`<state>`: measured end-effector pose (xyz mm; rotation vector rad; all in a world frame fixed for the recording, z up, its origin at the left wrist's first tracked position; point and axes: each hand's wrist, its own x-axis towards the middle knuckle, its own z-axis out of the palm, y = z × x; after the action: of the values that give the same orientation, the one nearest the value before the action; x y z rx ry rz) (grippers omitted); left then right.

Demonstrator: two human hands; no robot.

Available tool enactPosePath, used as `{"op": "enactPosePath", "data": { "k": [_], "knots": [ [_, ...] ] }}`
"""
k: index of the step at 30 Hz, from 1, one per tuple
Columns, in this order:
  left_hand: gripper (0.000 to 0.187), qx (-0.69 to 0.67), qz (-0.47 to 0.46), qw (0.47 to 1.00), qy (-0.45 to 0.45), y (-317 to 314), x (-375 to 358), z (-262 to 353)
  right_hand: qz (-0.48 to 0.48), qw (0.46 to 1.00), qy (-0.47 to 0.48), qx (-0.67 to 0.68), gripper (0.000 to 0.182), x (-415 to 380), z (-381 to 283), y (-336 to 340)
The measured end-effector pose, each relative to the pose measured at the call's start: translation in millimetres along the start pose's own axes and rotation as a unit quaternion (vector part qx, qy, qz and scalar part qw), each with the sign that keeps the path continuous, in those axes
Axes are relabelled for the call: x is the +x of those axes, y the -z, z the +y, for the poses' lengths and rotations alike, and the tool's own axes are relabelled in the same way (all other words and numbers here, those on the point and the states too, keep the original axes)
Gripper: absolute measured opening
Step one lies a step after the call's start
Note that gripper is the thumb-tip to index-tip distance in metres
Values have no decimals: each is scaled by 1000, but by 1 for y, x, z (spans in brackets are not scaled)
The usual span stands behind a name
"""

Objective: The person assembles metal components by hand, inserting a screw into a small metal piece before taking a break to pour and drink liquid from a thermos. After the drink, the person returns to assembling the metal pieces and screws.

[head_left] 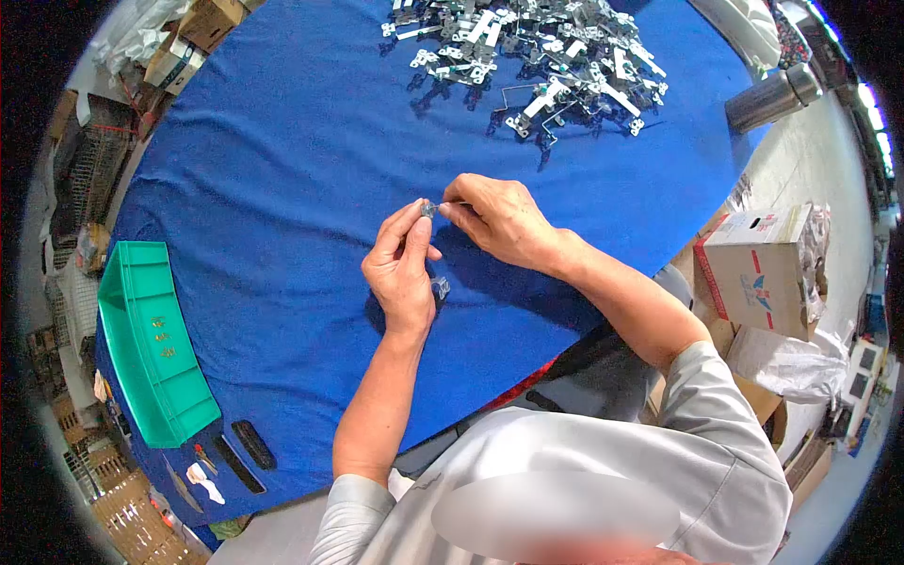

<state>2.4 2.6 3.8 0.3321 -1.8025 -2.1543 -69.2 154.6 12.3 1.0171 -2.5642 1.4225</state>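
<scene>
Between the fingertips of my left hand is a small clear and metallic piece. My right hand meets it from the right, thumb and index finger pinched at the piece's edge; whatever they grip is too small to name. Another small clear piece lies on the blue cloth, close beside my left wrist. Farther up the cloth is a heap of silvery metal brackets, beyond both hands.
A green tray with several small brass-coloured parts stands at the left, near two dark elongated objects. A metal flask lies at the upper right edge. Cardboard boxes stand right of the table.
</scene>
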Motion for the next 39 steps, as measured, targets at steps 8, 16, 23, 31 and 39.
{"op": "enactPosePath", "data": {
  "k": [8,16,23,31,39],
  "knots": [
    [22,-5,-6,1000,-7,2,1,-2,-18,1000,-10,-2,17,0,1,-1],
    [22,-8,-4,1000,-2,1,0,0,8,1000,-5,10,20,1,-2,-2],
    [21,-5,-8,1000,-2,-2,-1,0,-20,997,-7,-77,20,0,-1,-3],
    [22,-2,-4,1000,-4,0,0,-1,-7,995,-5,-95,22,2,-3,1],
    [21,-10,-3,1000,-4,0,0,-1,-13,999,-20,-34,20,1,-3,4]
  ]
}}
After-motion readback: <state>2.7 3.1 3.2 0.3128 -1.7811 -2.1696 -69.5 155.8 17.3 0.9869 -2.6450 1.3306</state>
